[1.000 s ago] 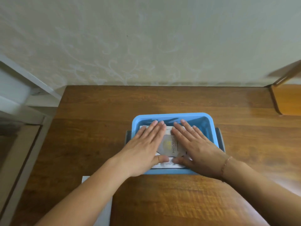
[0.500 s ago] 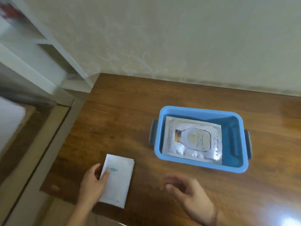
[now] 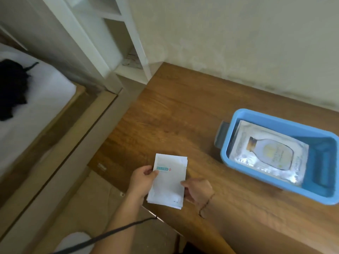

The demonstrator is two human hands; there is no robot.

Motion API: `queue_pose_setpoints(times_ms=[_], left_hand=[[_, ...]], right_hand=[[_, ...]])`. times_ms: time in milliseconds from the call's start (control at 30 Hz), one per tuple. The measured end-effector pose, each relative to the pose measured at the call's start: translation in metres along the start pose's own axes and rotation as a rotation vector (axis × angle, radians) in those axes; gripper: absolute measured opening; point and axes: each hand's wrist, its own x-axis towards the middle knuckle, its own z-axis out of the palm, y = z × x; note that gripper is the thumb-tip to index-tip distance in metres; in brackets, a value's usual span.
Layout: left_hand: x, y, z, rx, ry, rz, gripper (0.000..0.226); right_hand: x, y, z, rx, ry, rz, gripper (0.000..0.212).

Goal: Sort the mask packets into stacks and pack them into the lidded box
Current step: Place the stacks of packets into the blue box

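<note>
Left hand [image 3: 142,180] and right hand [image 3: 197,189] grip white packet stack [image 3: 167,182] at bench [image 3: 183,116] edge; silver packets [image 3: 269,153], seemingly several, fill blue box [image 3: 275,182].

Single head-worn view, steeply down and leftward onto the table [image 3: 183,114] corner, close.

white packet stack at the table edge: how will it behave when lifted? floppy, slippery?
The white packet stack is thin and flat, so probably light and somewhat floppy. Its edges are fanned at the top, so the packets likely slide on each other. The left hand and right hand grip opposite sides, which should help keep it together.
</note>
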Motion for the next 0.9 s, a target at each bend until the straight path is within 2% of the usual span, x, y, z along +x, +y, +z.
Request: queue_pose_setpoints(times_ms=[233,367,467,600,667,767,833,900], left_hand=[[-0.008,-0.001,0.006,-0.068,-0.101,-0.051,0.028],[-0.022,0.001,0.004,-0.260,-0.240,-0.092,0.025],[-0.035,0.005,-0.001,-0.345,-0.399,0.002,0.035],[-0.059,0.025,-0.004,-0.559,-0.498,0.108,0.056],[-0.073,0.044,-0.001,-0.677,-0.500,0.109,0.067],[-0.097,0.079,0.020,-0.812,-0.398,0.202,0.049],[-0.116,0.108,0.045,-0.850,-0.328,0.301,0.049],[-0.131,0.130,0.073,-0.855,-0.278,0.382,0.052]], right_hand=[[0.002,0.003,0.009,-0.211,0.060,-0.077,0.031],[0.000,0.005,0.005,-0.253,0.057,-0.116,0.034],[-0.016,-0.001,-0.005,-0.361,0.049,-0.229,0.035],[-0.062,-0.025,-0.046,-0.366,-0.151,-0.452,0.030],[-0.082,-0.029,-0.074,-0.215,-0.284,-0.562,0.037],[-0.101,-0.023,-0.102,0.333,-0.368,-0.551,0.065],[-0.106,-0.019,-0.105,0.508,-0.318,-0.611,0.071],[-0.107,-0.023,-0.110,0.557,-0.132,-0.742,0.070]])
